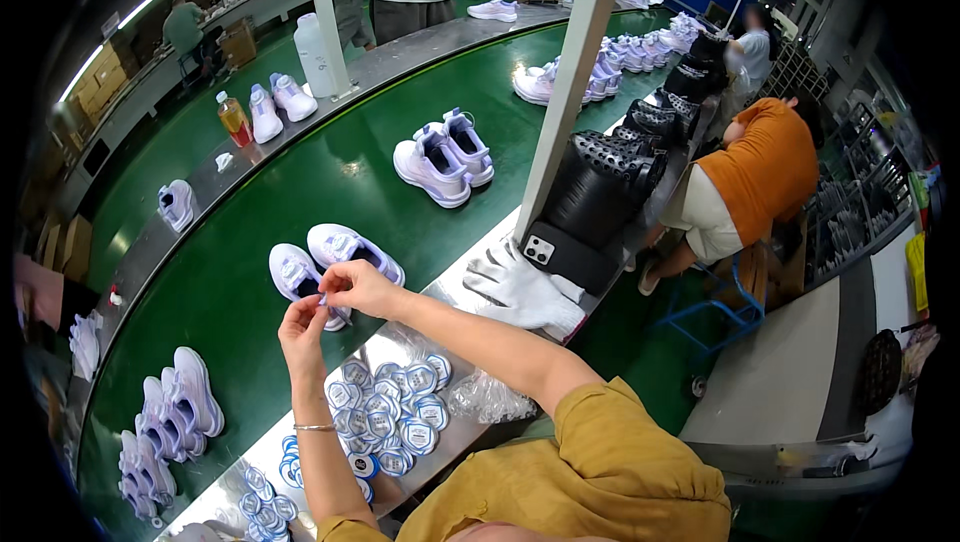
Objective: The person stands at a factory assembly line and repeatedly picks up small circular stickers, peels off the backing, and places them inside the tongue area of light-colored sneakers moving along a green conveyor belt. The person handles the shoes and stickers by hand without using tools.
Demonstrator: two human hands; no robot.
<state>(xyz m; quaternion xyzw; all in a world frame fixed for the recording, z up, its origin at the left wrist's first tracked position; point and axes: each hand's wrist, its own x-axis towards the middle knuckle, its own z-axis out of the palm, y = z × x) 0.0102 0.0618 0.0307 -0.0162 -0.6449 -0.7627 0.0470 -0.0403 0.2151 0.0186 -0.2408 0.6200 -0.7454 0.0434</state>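
Note:
My left hand point(302, 335) and my right hand point(362, 290) meet with pinched fingertips just over the near end of a pale lavender sneaker point(291, 268). Whatever lies between the fingertips is too small to make out. Partly behind my right hand is a second lavender sneaker point(345, 242), side by side with the first on the green conveyor belt point(250, 212). Below my forearms, many round white tags with blue rims point(385, 404) lie spread over the metal ledge point(270, 442). Clear crumpled plastic point(488, 398) is to their right.
White gloves point(520, 292) and a black phone point(563, 260) rest on the ledge beside a post point(575, 72). More sneakers stand on the belt, one pair point(440, 162) ahead and a row point(172, 412) at left. A person in orange point(765, 172) bends over at right.

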